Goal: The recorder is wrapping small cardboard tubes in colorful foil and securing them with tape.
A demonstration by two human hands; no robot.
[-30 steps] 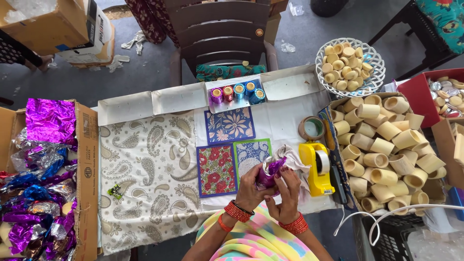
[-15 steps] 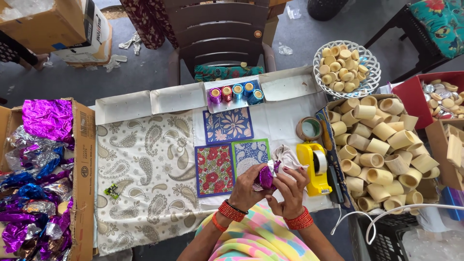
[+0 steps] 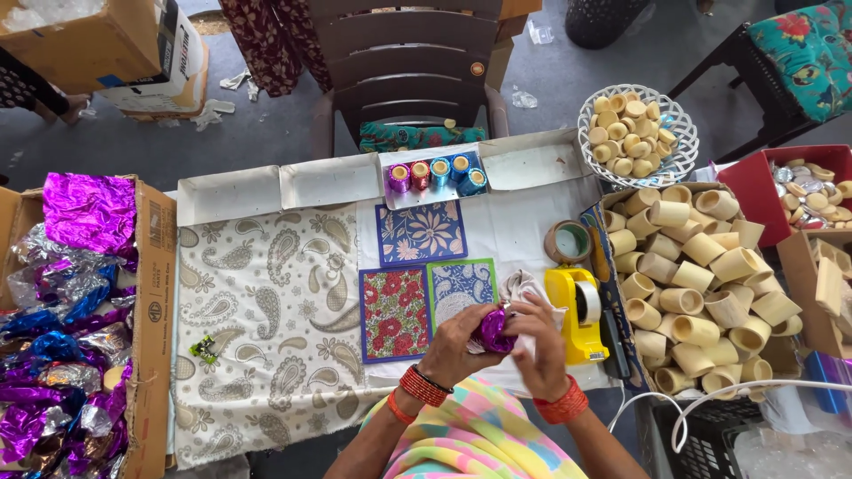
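My left hand point(image 3: 453, 348) and my right hand point(image 3: 540, 348) meet at the table's near edge, both closed around a small cup wrapped in shiny purple foil point(image 3: 493, 330). Red bangles ring both wrists. Just beyond the hands lie a red floral mat point(image 3: 394, 312), a blue-green mat point(image 3: 460, 288) and a crumpled white cloth point(image 3: 522, 286). A yellow tape dispenser point(image 3: 577, 312) stands right of my right hand.
Several foil-wrapped cups point(image 3: 433, 174) sit in a white tray at the table's back. A box of bare tan cups point(image 3: 701, 284) and a white basket point(image 3: 676, 120) of small ones stand right. A cardboard box of coloured foil point(image 3: 62, 328) is left. A brown chair point(image 3: 401, 66) faces the table.
The hands have turned the purple foil cup between them and stayed at the table's near edge; foil looks pressed tighter around it. Nothing else on the table moved.
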